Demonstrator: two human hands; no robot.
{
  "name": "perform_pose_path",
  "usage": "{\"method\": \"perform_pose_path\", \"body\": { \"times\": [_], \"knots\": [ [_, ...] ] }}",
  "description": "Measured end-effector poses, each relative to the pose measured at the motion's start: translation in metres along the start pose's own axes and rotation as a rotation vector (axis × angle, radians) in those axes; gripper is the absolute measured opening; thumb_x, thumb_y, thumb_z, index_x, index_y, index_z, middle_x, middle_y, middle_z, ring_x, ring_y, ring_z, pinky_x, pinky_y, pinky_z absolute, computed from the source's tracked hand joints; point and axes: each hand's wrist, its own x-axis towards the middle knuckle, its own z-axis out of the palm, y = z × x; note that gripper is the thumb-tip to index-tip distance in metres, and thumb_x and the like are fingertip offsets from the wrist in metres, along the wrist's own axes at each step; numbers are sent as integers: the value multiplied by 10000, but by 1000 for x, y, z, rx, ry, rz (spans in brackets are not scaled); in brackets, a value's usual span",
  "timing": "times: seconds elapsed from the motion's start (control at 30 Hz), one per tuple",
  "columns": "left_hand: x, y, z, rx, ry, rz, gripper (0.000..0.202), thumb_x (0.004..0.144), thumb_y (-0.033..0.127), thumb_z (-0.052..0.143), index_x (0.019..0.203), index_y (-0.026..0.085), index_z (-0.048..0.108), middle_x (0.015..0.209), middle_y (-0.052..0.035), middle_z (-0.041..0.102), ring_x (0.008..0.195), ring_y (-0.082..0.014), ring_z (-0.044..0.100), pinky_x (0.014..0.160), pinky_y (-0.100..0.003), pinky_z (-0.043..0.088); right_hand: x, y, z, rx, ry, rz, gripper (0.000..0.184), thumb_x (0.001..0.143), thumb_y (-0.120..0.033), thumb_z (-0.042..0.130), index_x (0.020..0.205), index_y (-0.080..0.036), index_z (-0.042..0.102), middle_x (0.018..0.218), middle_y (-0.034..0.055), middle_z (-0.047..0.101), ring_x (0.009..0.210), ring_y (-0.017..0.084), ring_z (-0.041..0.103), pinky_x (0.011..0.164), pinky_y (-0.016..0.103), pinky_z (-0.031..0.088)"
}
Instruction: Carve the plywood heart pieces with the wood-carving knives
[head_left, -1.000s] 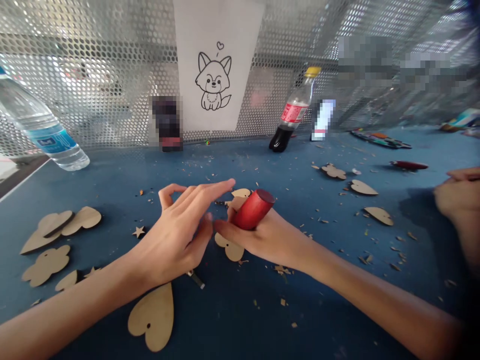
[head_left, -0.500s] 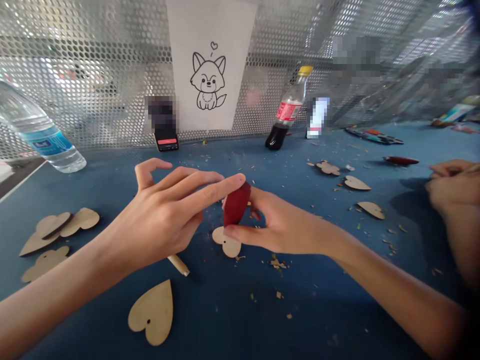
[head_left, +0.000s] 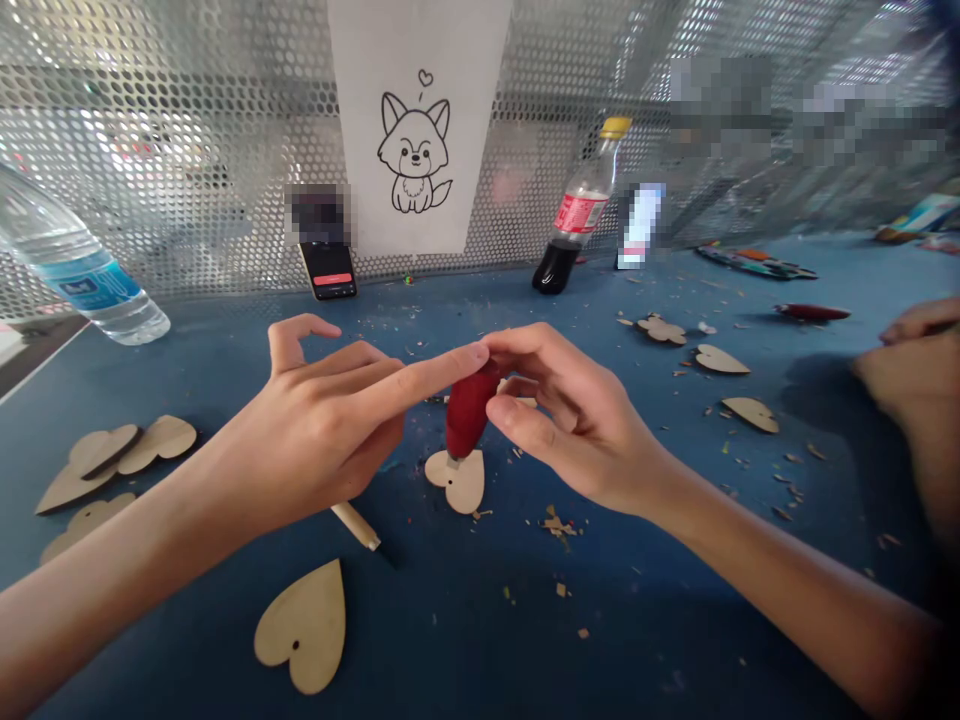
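A red-handled carving tool (head_left: 471, 410) stands nearly upright, its short metal tip on a small wooden heart (head_left: 466, 485) with a hole. My left hand (head_left: 330, 420) reaches in from the left, index finger stretched out and its tip resting on the top of the handle. Its little finger is raised and bent; the thumb is hidden. My right hand (head_left: 577, 410) curves around the handle's right side, index finger at the top and thumb against the side. Under my left hand, a pale wooden stick (head_left: 356, 525) with a metal end is partly covered.
A larger wooden heart (head_left: 307, 635) lies in front; several wooden cutouts (head_left: 112, 455) are at left. Wood chips (head_left: 559, 525) litter the blue table. At the back stand a water bottle (head_left: 90, 280), a phone (head_left: 330, 270) and a cola bottle (head_left: 577, 220). Another person's arm (head_left: 915, 385) rests at right.
My right hand has shifted its hold: the thumb has moved up from the handle's lower end and the fingers have risen toward the top. The left index finger stays on top.
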Motion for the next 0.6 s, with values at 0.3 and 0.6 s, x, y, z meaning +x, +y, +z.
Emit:
{"method": "perform_pose_path", "body": {
  "times": [0.3,0.6],
  "knots": [
    [-1,7,-2,-1,8,35,549,1004,83,370,1497,323,363,889,42,710,816,-146,653,1039,-468,272,0,-3,0,-42,-90,-39,97,972,-257,587,1038,-185,594,893,10,676,798,129,653,742,287,509],
    [1,11,0,67,72,95,549,968,61,442,1463,290,387,884,53,729,771,-151,669,959,-443,307,-2,-8,-2,-222,-83,-20,25,845,-174,570,838,-193,584,737,-26,617,646,103,551,609,235,456]
  ]
}}
